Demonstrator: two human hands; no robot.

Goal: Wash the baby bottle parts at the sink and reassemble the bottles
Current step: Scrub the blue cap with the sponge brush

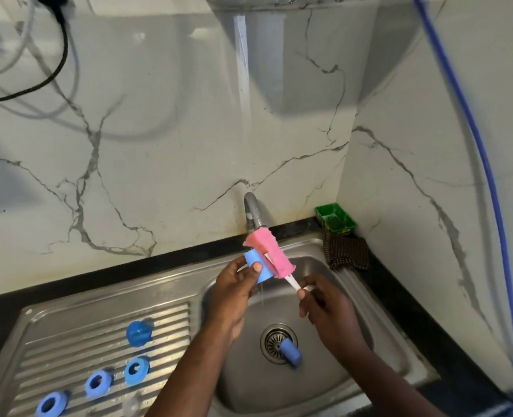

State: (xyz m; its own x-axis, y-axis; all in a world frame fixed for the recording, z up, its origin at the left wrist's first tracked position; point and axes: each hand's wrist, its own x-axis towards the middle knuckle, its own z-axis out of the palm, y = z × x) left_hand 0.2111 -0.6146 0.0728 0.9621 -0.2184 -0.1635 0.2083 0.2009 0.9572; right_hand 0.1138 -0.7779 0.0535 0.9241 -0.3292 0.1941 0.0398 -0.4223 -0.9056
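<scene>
Blue cap (259, 267): cup-shaped, tilted, held up at frame centre. Pink sponge brush (267, 251) lies against its upper side, white handle pointing lower right. Second blue cap (291, 353) on its side over the drain (274, 341), lower centre. Three blue rings (137, 370) and a blue domed piece (139, 332) sit apart on the ribbed drainboard (165, 326), lower left.

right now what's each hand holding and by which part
The left hand grips the blue bottle part round its side; the right hand pinches the pink sponge brush by the lower end of its white handle.
</scene>
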